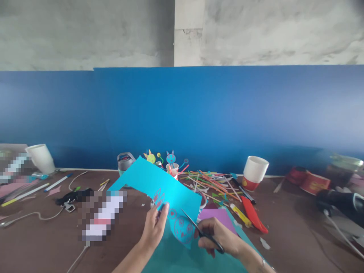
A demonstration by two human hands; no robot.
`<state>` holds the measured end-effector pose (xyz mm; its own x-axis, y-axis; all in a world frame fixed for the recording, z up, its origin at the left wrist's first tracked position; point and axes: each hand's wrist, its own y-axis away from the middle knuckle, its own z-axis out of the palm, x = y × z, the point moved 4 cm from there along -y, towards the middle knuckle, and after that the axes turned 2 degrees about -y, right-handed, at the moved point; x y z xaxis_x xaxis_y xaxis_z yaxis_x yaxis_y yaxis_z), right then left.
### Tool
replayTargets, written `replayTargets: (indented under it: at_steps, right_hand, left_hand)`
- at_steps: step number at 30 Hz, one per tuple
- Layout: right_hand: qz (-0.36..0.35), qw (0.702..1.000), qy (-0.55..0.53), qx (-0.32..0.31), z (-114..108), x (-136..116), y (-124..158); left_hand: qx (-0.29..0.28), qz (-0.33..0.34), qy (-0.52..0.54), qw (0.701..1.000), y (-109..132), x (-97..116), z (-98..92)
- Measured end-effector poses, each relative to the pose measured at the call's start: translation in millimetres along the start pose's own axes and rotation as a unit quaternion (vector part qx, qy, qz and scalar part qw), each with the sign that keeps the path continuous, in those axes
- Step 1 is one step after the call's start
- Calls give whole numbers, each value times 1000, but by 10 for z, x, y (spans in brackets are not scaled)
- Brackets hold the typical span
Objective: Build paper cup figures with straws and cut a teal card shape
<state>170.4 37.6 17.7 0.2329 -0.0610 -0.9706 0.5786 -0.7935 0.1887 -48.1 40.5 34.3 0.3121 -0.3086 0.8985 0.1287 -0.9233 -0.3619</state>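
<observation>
My left hand [157,223] pinches a sheet of bright blue paper [167,182] near its lower edge, thumb on top. Pink outlines are drawn on the sheet: long ears, a small circle and a round animal face [182,228]. Through the handles of black scissors [209,238] go the fingers of my right hand [217,237]. The blades point up and left, lying at the paper beside the drawn face; how far they are apart is hard to see. Beneath the sheet lies teal paper [167,258], with a purple sheet [217,218] to the right.
Behind the sheet stand paper cups with animal-face cutouts [171,158] and a grey lidded container [126,163]. Coloured sticks [222,184] are scattered right of centre, near a white-red cup [254,172] and a red object [252,216]. Cables and pens [58,182] lie left; a blue partition [182,110] rises behind.
</observation>
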Motion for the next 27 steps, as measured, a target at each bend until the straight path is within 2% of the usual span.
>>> replayTargets:
  at_steps: [6,13,17,23,27]
  right_hand:
    - [-2,1000,-16,-23,25,1,11]
    - [-10,999,-30,-31,41,-55,37]
    - [-8,999,-29,-42,25,-19,33]
    - [-3,999,-16,-39,27,-10,22]
    - [5,999,-24,-33,45,-33,26]
  left_hand:
    - [-14,23,-1,1000,-12,79,-4]
    - [-8,28,-15,999,-8,70,-16]
    - [17,10,-19,1000,-3,26,-28]
    - [16,4,-29,999,-8,36,-31]
    - [41,-7,22,999,2,45,-40]
